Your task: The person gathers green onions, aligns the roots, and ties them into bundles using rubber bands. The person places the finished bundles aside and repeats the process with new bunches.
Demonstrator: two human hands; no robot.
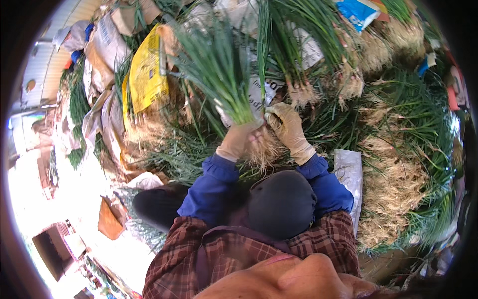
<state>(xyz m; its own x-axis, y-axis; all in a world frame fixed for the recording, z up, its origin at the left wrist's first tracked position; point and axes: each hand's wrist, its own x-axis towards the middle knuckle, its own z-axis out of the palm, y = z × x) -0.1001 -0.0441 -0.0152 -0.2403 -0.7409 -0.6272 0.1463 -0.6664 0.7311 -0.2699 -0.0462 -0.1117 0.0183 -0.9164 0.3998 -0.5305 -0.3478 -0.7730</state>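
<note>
My left hand [238, 140], in a pale glove, is closed around the lower stems of a bunch of green onions [227, 89]. The leaves fan out away from me, and the pale roots hang by the wrist. Just right of it, my gloved right hand [289, 129] pinches a single green onion [263, 56] near its base, fingertips close to the bunch. Beyond the right hand lies a second bunch of green onions [298, 84], roots towards me. Printed white sacking [261, 93] shows between the stalks.
A large heap of green onions [396, 179] spreads along the right, roots inward. A folded plastic sheet [348, 179] lies beside my knee [282, 203]. A yellow sack [149, 71] and other sacks [112, 41] are at the left. An open cardboard box [54, 250] stands at the lower left.
</note>
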